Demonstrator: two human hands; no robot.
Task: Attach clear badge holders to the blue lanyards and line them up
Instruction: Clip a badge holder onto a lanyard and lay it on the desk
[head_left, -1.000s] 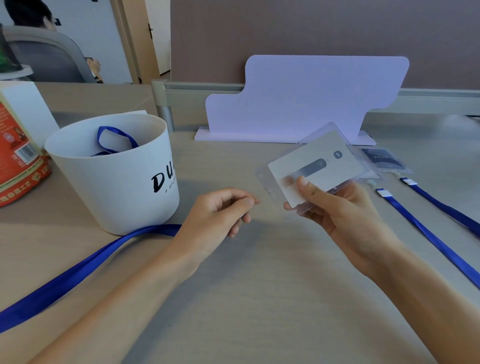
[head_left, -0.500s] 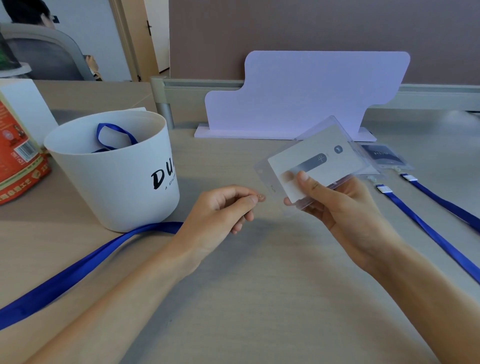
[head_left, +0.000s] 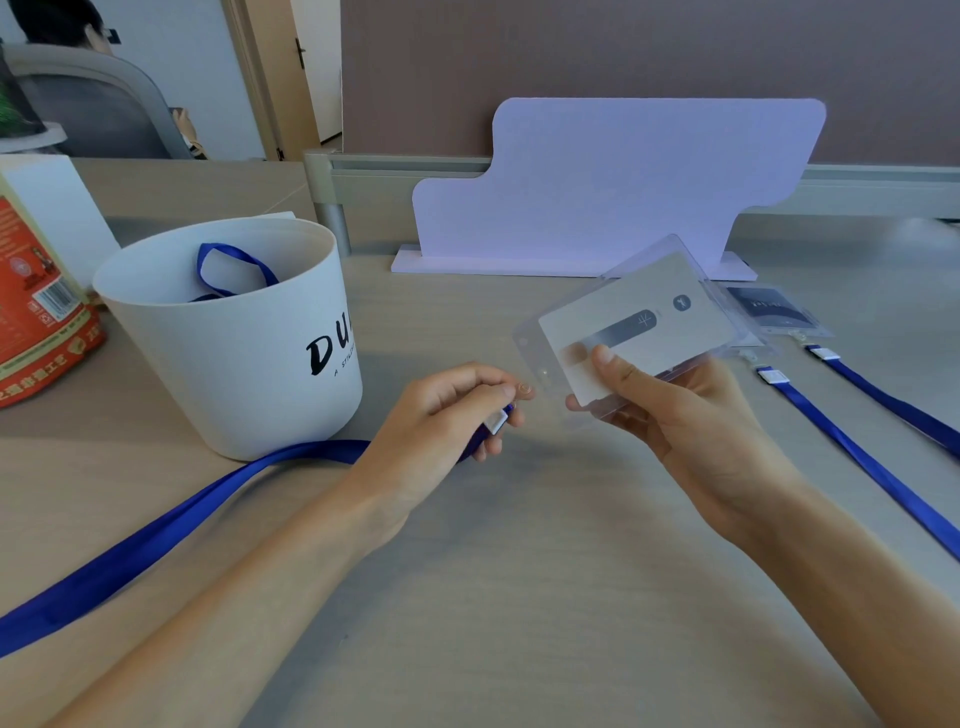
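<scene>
While the blue lanyard (head_left: 156, 538) trails off near-left across the table (head_left: 519, 597), the left hand (head_left: 447, 415) pinches its clip end, fingers curled, tip aimed right. Just beside it, the right hand (head_left: 691, 431) grasps the clear badge holder (head_left: 639, 327), thumb on top. The holder's long axis runs near-left to far-right, slotted end toward the clip. Farther off stand a white bucket (head_left: 234, 374) at left and two lanyards with holders (head_left: 857, 457) at right.

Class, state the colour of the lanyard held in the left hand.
Blue lanyard; head view.
</scene>
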